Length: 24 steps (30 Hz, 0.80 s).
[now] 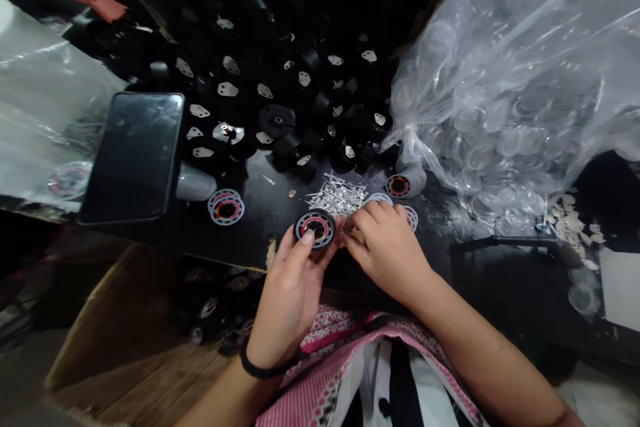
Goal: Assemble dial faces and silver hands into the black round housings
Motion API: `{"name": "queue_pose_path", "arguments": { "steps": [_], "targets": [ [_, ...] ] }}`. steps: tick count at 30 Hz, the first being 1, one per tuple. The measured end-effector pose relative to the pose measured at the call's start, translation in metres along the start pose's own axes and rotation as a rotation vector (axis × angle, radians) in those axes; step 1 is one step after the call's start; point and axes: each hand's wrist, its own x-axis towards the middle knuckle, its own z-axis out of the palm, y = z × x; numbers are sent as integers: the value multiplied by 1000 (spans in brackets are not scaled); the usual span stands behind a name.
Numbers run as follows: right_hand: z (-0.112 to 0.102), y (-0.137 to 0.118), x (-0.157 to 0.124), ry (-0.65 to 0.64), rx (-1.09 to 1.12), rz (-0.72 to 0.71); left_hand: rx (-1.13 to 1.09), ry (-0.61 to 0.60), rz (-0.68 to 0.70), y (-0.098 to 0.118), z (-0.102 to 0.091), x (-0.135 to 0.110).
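My left hand (pixel 293 277) is closed around a round black gauge (pixel 315 229), its printed dial facing up and the thumb lying on the face. Close to the gauge's right edge, my right hand (pixel 390 243) has its fingertips pinched together; whatever they hold is too small to make out. Just beyond both hands lies a heap of small white pointers (pixel 339 193). Printed dial discs (pixel 411 217) are partly covered by my right hand. More dial discs (pixel 227 207) lie in a loose stack to the left.
A large carton of black gauge housings (pixel 280 120) opens at the back. On the right sits a clear plastic bag (pixel 500 113) full of transparent round covers. A dark tablet-like panel (pixel 133 157) stands at left. Below the table edge, a cardboard box (pixel 120 327) contains gauges.
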Motion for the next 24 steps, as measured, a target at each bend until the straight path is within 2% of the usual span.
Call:
{"name": "queue_pose_path", "arguments": {
  "steps": [5, 11, 15, 20, 24],
  "targets": [
    [-9, 13, -12, 86, 73, 40, -43, -61, -57, -1, 6, -3],
    [-21, 17, -29, 185, 556, 56, 68, -38, -9, -13, 17, -1],
    [-23, 16, -35, 170, 490, 88, 167, -105, -80, -25, 26, -2],
    [-28, 17, -40, 133, 443, 139, 250, -214, -28, -31, 22, -5],
    [-31, 16, -42, 141, 525, 155, 354, -233, 31, -28, 19, -9]
  ]
}}
